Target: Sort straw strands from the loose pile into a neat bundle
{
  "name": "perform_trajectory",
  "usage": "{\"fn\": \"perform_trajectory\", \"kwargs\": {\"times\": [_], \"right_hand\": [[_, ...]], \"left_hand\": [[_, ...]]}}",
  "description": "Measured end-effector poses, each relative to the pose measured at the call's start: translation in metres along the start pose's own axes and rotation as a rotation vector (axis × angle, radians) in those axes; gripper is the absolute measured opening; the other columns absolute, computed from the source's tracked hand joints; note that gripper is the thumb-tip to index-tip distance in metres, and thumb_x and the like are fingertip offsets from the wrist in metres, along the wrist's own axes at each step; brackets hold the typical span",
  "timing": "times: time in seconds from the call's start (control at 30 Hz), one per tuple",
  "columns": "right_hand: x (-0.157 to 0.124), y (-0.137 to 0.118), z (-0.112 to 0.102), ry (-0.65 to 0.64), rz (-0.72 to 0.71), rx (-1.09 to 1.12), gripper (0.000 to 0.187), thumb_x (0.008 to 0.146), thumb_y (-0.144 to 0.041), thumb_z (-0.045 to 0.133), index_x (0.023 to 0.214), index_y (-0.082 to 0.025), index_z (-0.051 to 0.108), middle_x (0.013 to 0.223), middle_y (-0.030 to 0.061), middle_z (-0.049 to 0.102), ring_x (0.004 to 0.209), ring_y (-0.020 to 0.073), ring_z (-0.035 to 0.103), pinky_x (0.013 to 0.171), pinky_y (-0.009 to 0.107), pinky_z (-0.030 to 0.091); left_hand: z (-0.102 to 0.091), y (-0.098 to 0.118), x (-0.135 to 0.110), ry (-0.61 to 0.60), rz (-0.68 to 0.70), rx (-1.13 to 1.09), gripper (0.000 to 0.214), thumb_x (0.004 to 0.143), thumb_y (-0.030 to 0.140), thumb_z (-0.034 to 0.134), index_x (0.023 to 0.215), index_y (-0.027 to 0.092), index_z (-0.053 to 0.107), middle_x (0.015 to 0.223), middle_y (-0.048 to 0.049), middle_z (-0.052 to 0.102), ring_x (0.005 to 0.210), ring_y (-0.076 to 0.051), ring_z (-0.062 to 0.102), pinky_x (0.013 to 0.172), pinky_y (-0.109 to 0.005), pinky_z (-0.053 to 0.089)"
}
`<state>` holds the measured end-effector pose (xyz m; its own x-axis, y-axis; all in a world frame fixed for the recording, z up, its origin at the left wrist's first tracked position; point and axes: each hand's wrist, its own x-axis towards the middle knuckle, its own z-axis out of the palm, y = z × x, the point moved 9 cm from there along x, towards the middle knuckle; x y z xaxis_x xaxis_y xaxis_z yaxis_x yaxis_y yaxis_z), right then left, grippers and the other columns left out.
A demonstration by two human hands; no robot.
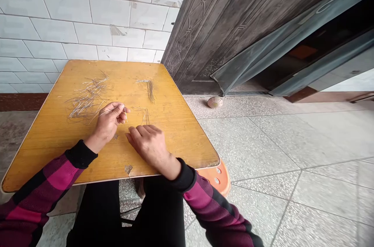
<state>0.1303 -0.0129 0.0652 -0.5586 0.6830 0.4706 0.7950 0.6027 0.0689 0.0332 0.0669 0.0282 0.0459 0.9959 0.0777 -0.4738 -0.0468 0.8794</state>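
My left hand (109, 120) is raised just over the table, thumb and forefinger pinched on a thin wire (126, 114). The wire runs back across the hand and bends down at the fingertips. Close by on the right, my right hand (149, 143) has its fingers curled near the wire's lower end; whatever they hold is hidden. Beyond my left hand lies a loose, tangled pile of thin wires (87, 97), some pale and some dark. A smaller bundle of bent wires (150, 91) lies to the right, and a few bent wires (147, 115) lie nearer my right hand.
The yellow wooden table (172, 110) has chipped spots near its front edge. An orange plastic stool (223, 180) shows under its right corner. White wall tiles (111, 13) rise behind; a dark carved door (201, 32) stands right. A roundish pale object (215, 102) lies on the floor.
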Motion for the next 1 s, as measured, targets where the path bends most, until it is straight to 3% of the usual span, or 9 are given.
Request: {"fn": "perform_trajectory", "kwargs": {"times": [0.2, 0.4, 0.57, 0.67, 0.87, 1.0], "right_hand": [[-0.012, -0.014, -0.001, 0.009, 0.236, 0.051, 0.036, 0.094, -0.048, 0.045, 0.083, -0.018, 0.061, 0.064, 0.0051, 0.063, 0.055, 0.0146, 0.054, 0.05, 0.029, 0.024], [-0.023, -0.014, 0.01, -0.011, 0.443, 0.132, 0.029, 0.097, -0.035, 0.041, 0.082, -0.018, 0.059, 0.067, 0.0059, 0.066, 0.054, 0.0131, 0.057, 0.049, 0.027, 0.023], [-0.04, -0.009, 0.031, -0.165, 0.628, 0.296, 0.032, 0.099, -0.032, 0.033, 0.084, -0.02, 0.059, 0.06, 0.0057, 0.065, 0.048, 0.015, 0.058, 0.048, 0.026, 0.023], [-0.048, -0.015, 0.043, -0.168, 0.703, 0.67, 0.029, 0.099, -0.038, 0.034, 0.091, -0.021, 0.056, 0.06, 0.0041, 0.064, 0.049, 0.015, 0.059, 0.049, 0.023, 0.032], [-0.059, -0.044, 0.073, 0.036, 0.903, 1.752, 0.041, 0.089, -0.062, 0.043, 0.095, -0.022, 0.049, 0.071, 0.0015, 0.069, 0.042, 0.0114, 0.06, 0.045, 0.022, 0.046], [-0.065, -0.068, 0.087, 0.125, 1.041, 2.114, 0.045, 0.079, -0.064, 0.058, 0.092, -0.022, 0.049, 0.074, 0.002, 0.072, 0.047, 0.0125, 0.064, 0.05, 0.024, 0.052]], "left_hand": [[0.004, 0.001, -0.003, -0.02, 0.023, 0.0, 0.021, 0.072, 0.028, 0.074, 0.077, 0.014, 0.059, 0.07, 0.0007, 0.064, 0.049, -0.003, 0.047, 0.046, -0.015, 0.038], [0.007, -0.002, -0.007, -0.018, -0.038, -0.031, 0.025, 0.071, 0.029, 0.076, 0.078, 0.016, 0.057, 0.069, 0.0004, 0.066, 0.047, -0.003, 0.047, 0.043, -0.014, 0.035], [0.009, -0.004, -0.009, -0.03, -0.064, -0.05, 0.026, 0.072, 0.029, 0.076, 0.077, 0.016, 0.054, 0.068, 0.0002, 0.066, 0.047, -0.003, 0.047, 0.042, -0.013, 0.033], [0.008, -0.005, -0.009, -0.027, -0.072, -0.052, 0.023, 0.075, 0.028, 0.073, 0.077, 0.016, 0.053, 0.07, 0.0, 0.067, 0.046, -0.003, 0.046, 0.043, -0.013, 0.034], [0.005, -0.005, -0.008, -0.024, -0.062, -0.099, 0.018, 0.078, 0.023, 0.07, 0.077, 0.016, 0.054, 0.072, 0.0002, 0.068, 0.045, -0.002, 0.045, 0.044, -0.013, 0.036], [0.003, -0.004, -0.008, -0.009, -0.053, -0.126, 0.012, 0.08, 0.018, 0.066, 0.078, 0.016, 0.054, 0.074, -0.0016, 0.07, 0.044, -0.002, 0.044, 0.045, -0.013, 0.036]]}}
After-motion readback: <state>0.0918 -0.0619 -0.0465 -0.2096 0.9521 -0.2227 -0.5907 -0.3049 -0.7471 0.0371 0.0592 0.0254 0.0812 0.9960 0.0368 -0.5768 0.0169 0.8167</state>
